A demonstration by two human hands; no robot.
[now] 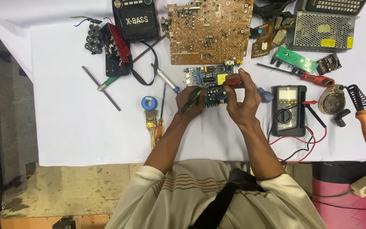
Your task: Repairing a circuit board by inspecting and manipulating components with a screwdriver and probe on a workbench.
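A small blue circuit board (203,76) lies on the white table cover, in front of a large brown circuit board (210,32). My left hand (190,101) is closed around a dark green-handled tool that points at the dark near part of the blue board (216,96). My right hand (243,99) grips a red-handled tool (235,80) over the same board, fingers curled round it. A blue-handled screwdriver (265,95) lies just right of this hand.
A multimeter (289,109) with red and black leads sits right of my hands. Further right are a soldering iron on its stand (363,114) and a red screwdriver (314,78). Left of my hands lie a brush (151,125), solder reel (149,102), black radio (135,19) and metal rod (101,87).
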